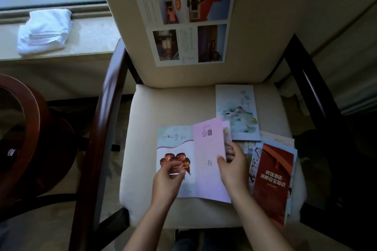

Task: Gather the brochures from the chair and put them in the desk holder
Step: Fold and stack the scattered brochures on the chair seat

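Observation:
An unfolded pink-and-blue brochure (pixel 195 161) lies on the cream chair seat (pixel 163 108). My left hand (pixel 168 181) rests on its left panel, over a picture of food, with fingers curled. My right hand (pixel 232 166) grips the right edge of the pink panel, which is lifted and folding over. A red brochure (pixel 273 181) tops a stack of several at the seat's right. A pale illustrated brochure (pixel 237 112) lies behind it. A large photo sheet (pixel 183 14) leans on the chair back. No desk holder is in view.
Dark wooden armrests (pixel 102 128) flank the seat. A round wooden table (pixel 24 128) stands at the left. A folded white towel (pixel 44 30) lies on the window sill behind.

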### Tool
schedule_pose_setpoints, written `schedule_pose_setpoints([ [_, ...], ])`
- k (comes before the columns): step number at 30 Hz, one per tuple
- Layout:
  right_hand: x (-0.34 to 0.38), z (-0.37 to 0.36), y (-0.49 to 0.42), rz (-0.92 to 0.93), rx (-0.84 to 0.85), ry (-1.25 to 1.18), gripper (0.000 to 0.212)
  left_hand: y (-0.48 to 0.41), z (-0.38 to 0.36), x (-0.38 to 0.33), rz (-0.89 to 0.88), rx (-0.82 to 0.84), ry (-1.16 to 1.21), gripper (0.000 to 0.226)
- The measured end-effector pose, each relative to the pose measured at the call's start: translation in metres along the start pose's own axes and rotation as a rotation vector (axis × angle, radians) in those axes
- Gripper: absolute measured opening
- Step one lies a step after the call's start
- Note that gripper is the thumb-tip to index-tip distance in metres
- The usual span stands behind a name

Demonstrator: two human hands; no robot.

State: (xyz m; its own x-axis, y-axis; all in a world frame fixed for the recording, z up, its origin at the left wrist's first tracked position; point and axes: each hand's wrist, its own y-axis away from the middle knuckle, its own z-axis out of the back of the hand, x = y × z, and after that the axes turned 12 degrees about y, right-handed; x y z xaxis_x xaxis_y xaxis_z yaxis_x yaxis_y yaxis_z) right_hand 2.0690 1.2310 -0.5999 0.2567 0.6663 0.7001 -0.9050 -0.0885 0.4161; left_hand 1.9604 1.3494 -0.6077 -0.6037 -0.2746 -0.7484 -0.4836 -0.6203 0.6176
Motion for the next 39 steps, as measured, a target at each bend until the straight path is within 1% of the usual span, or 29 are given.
schedule_pose_setpoints([
  [2, -0.014, 0.003, 0.000, 0.015, -0.075, 0.106, 0.047, -0.003, -0.013, 0.009, -0.059, 0.075, -0.087, 0.023],
  [5, -0.034, 0.006, -0.005, -0.024, -0.121, 0.296, 0.054, -0.002, -0.035, 0.019, -0.175, 0.178, -0.290, 0.044],
  [9, -0.042, 0.005, -0.014, -0.109, 0.034, 0.409, 0.061, 0.002, -0.054, 0.027, -0.212, 0.293, -0.507, 0.058],
  [12, -0.043, -0.003, -0.025, -0.158, 0.038, 0.410, 0.052, 0.003, -0.056, 0.035, -0.230, 0.317, -0.594, 0.061],
  [13, -0.041, -0.004, -0.029, -0.200, 0.039, 0.392, 0.045, 0.003, -0.055, 0.036, -0.237, 0.319, -0.608, 0.062],
  [14, -0.040, -0.005, -0.033, -0.234, 0.039, 0.364, 0.033, 0.003, -0.054, 0.037, -0.242, 0.321, -0.608, 0.063],
  [16, -0.036, -0.004, -0.038, -0.258, 0.037, 0.300, 0.008, 0.001, -0.050, 0.036, -0.236, 0.322, -0.538, 0.063],
  [18, -0.031, 0.002, -0.038, -0.214, 0.038, 0.226, 0.010, 0.003, -0.046, 0.032, -0.214, 0.294, -0.422, 0.062],
  [19, -0.026, 0.007, -0.035, -0.176, 0.056, 0.149, 0.010, 0.003, -0.043, 0.029, -0.209, 0.257, -0.376, 0.062],
  [21, -0.014, 0.019, -0.024, -0.094, 0.102, -0.011, 0.008, 0.004, -0.036, 0.019, -0.220, 0.136, -0.303, 0.068],
  [22, -0.009, 0.027, -0.018, -0.064, 0.117, -0.063, 0.007, 0.005, -0.033, 0.010, -0.197, 0.095, -0.245, 0.073],
  [23, -0.004, 0.034, -0.012, -0.049, 0.134, -0.119, 0.007, 0.006, -0.029, 0.000, -0.139, 0.096, -0.142, 0.078],
  [25, 0.002, 0.047, 0.002, -0.083, 0.202, -0.302, 0.009, 0.008, -0.022, -0.018, -0.027, 0.187, 0.152, 0.081],
  [26, 0.005, 0.052, 0.008, -0.113, 0.247, -0.386, 0.010, 0.010, -0.018, -0.024, -0.011, 0.234, 0.247, 0.073],
  [28, 0.007, 0.056, 0.016, -0.135, 0.298, -0.438, 0.012, 0.014, -0.009, -0.032, -0.040, 0.312, 0.312, 0.047],
  [30, 0.009, 0.053, 0.022, -0.116, 0.280, -0.376, 0.012, 0.019, -0.001, -0.037, -0.081, 0.337, 0.351, 0.025],
  [31, 0.009, 0.051, 0.024, -0.095, 0.236, -0.318, 0.011, 0.021, 0.001, -0.037, -0.096, 0.331, 0.367, 0.022],
  [33, 0.009, 0.046, 0.028, -0.119, 0.152, -0.281, 0.013, 0.026, 0.003, -0.039, -0.148, 0.299, 0.360, 0.024],
  [34, 0.008, 0.047, 0.030, -0.162, 0.138, -0.309, 0.013, 0.029, 0.005, -0.039, -0.207, 0.276, 0.320, 0.025],
  [35, 0.005, 0.051, 0.033, -0.237, 0.161, -0.399, 0.014, 0.031, 0.006, -0.038, -0.298, 0.258, 0.255, 0.025],
  [37, 0.000, 0.068, 0.036, -0.496, 0.338, -0.646, 0.045, 0.036, 0.005, -0.038, -0.541, 0.270, 0.090, 0.026],
  [38, -0.004, 0.084, 0.039, -0.537, 0.454, -0.742, 0.055, 0.037, 0.002, -0.039, -0.670, 0.303, 0.035, 0.025],
  [39, -0.008, 0.100, 0.041, -0.542, 0.532, -0.804, 0.052, 0.037, -0.003, -0.040, -0.781, 0.347, -0.002, 0.019],
])
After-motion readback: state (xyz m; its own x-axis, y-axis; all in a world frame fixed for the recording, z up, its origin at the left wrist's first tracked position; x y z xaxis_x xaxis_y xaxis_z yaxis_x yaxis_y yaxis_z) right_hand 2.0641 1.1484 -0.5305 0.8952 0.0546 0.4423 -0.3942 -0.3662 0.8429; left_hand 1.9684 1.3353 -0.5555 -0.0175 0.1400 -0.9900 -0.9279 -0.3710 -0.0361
